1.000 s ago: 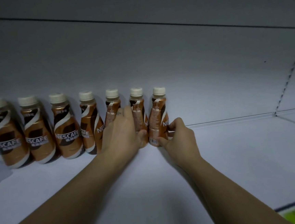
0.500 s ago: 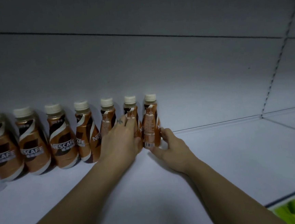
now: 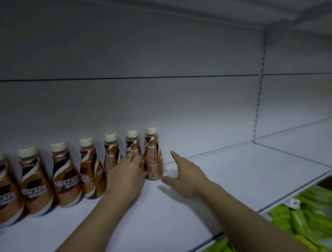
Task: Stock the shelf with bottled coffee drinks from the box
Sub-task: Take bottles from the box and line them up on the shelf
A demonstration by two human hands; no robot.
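Several brown bottled coffee drinks with cream caps stand in a row along the back of the white shelf point(image 3: 235, 172). The rightmost bottle point(image 3: 152, 157) stands upright by itself. My left hand point(image 3: 126, 174) lies over the lower parts of the two bottles to its left, one of them the second bottle from the right point(image 3: 133, 142), fingers curved against them. My right hand point(image 3: 185, 171) hovers just right of the rightmost bottle, fingers spread and off it. The box is out of view.
The shelf's right part runs bare up to a slotted upright point(image 3: 259, 97), with a further shelf bay beyond. Green packets point(image 3: 301, 216) fill the shelf below at the lower right. Another shelf's underside hangs overhead.
My right hand has let go of the rightmost bottle and pulled away to the right, fingers spreading. The left hand stays on the neighbouring bottles. The camera view has swung right.
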